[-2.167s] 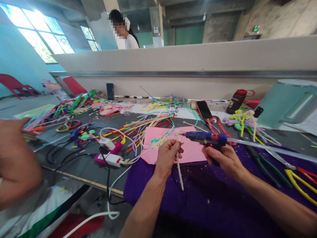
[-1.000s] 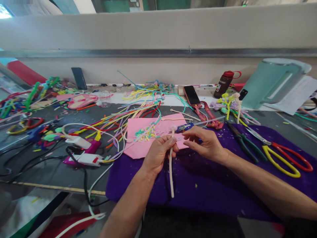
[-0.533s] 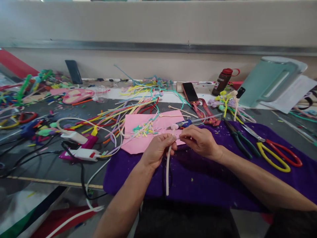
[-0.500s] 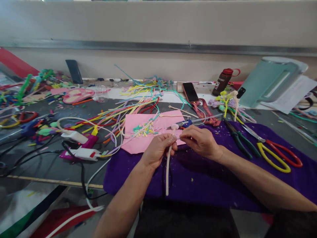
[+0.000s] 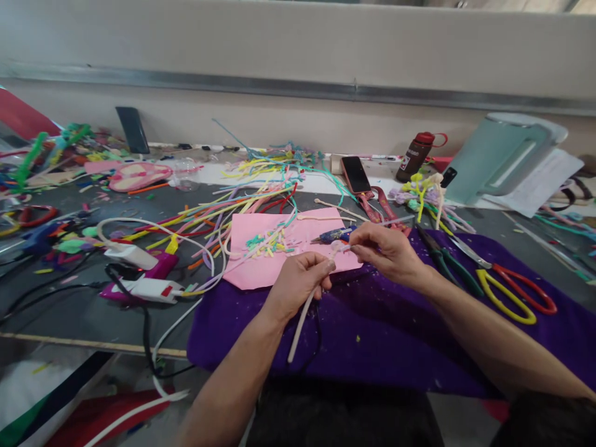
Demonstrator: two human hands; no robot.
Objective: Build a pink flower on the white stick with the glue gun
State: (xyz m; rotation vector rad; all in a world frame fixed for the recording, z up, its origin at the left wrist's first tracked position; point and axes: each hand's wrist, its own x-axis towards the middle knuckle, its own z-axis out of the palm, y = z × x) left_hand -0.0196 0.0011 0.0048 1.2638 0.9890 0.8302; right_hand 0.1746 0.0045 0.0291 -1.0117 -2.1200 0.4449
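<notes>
My left hand (image 5: 302, 279) pinches a pale cream stem (image 5: 300, 329), whose long end hangs down over the purple cloth (image 5: 372, 335). At the stem's upper end is a small pale pink loop or flower shape (image 5: 336, 247). Close to the right of it, my right hand (image 5: 384, 251) has its fingertips pressed together at the shape's edge; what they hold is too small to name. Beneath and behind the hands lies a pink sheet (image 5: 261, 273) with several short coloured pieces (image 5: 270, 243). A blue glue gun or tool (image 5: 333, 235) lies behind my fingers.
Green-handled pliers (image 5: 454, 267) and red-and-yellow scissors (image 5: 507, 288) lie at right. Behind stand a phone (image 5: 356, 175), a brown bottle (image 5: 416, 156) and a teal jug (image 5: 507, 158). White plugs with cables (image 5: 153, 288) and coloured stems (image 5: 223, 214) are at left.
My right hand has shifted slightly right and up, nearer the tool. The stem's hanging end has swung to the left. The whole view has tilted a little.
</notes>
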